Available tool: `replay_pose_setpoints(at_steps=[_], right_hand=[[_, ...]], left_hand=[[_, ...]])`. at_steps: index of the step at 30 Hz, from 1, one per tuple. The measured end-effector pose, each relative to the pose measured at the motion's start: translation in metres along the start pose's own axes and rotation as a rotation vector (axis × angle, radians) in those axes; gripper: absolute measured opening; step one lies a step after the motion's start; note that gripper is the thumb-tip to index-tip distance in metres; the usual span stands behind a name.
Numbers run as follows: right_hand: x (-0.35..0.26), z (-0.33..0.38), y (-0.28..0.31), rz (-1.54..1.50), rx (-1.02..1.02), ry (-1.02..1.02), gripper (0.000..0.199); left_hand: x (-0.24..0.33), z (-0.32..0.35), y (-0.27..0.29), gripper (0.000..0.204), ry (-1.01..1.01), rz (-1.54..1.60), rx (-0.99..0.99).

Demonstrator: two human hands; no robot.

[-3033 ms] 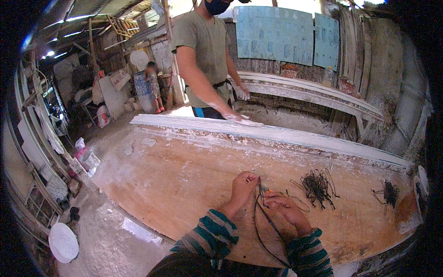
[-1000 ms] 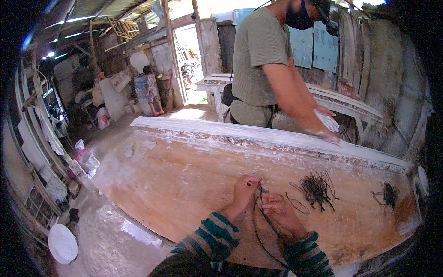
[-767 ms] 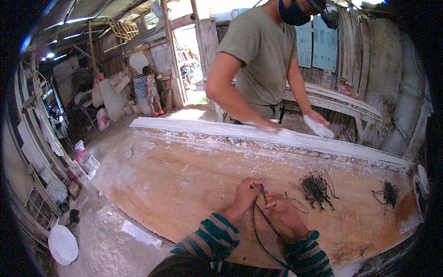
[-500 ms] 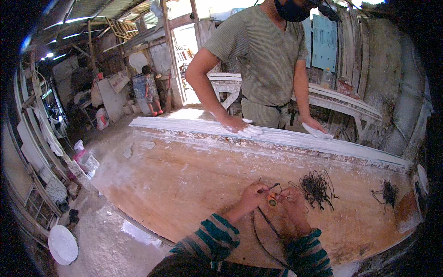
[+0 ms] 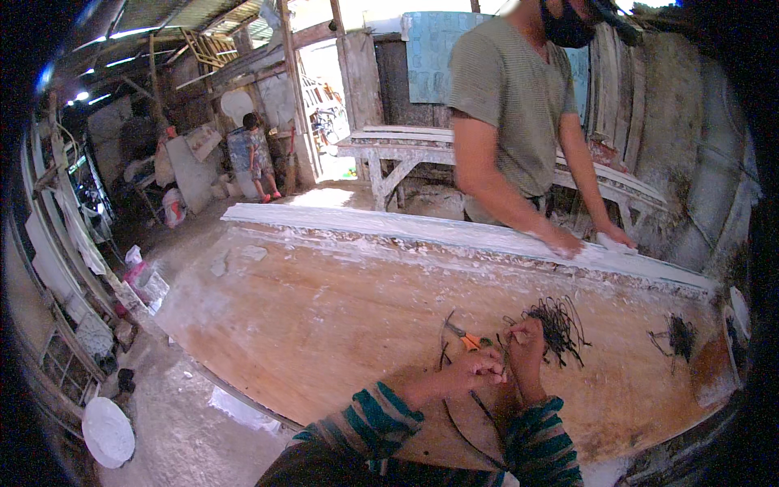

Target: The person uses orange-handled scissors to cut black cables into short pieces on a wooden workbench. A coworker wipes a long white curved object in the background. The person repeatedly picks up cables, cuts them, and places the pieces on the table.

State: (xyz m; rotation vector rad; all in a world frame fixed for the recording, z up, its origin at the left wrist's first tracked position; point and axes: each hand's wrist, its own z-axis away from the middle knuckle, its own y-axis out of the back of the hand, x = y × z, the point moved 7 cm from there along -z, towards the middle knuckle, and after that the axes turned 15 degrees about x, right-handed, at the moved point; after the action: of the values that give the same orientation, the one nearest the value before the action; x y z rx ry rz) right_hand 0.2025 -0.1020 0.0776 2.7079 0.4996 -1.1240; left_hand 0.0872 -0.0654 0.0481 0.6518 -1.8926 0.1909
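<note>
Both my hands are over the wooden tabletop [image 5: 324,300], close together. My right hand [image 5: 529,334], raised beside a tangled heap of black cords [image 5: 561,326], pinches a thin black cord that runs down toward the left. My left hand [image 5: 471,372], lower and to the left, has its fingers bent together at the lower end of that cord. Just beyond my left hand lies a pair of scissors [image 5: 467,337] with orange handles, partly covered by the fingers. A longer black cord [image 5: 487,415] hangs curved between my forearms.
A co-worker's hands [image 5: 568,245] press on a white-coated board [image 5: 365,226] along the table's far edge. Another cord heap [image 5: 675,337] lies at right. A white round basin [image 5: 109,432] stands on the floor, lower left. A small person [image 5: 260,158] is at the back.
My left hand has dropped a little and my right has risen, drawing apart. The scissors, earlier between my hands, now lie beyond the left one. The co-worker has shifted right along the board.
</note>
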Motion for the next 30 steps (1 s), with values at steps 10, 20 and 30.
replay_pose_setpoints(at_steps=[10,20,30], right_hand=[[0.001,0.005,-0.008,0.143,-0.05,0.082,0.01],[0.005,0.013,-0.015,-0.109,-0.157,-0.052,0.007],[-0.059,0.049,-0.04,-0.338,-0.807,-0.25,0.012]], left_hand=[[-0.01,-0.003,0.018,0.02,-0.076,0.061,0.214],[-0.059,0.007,0.12,0.014,0.097,-0.239,0.891],[-0.023,0.01,0.127,0.009,0.059,-0.454,1.011]])
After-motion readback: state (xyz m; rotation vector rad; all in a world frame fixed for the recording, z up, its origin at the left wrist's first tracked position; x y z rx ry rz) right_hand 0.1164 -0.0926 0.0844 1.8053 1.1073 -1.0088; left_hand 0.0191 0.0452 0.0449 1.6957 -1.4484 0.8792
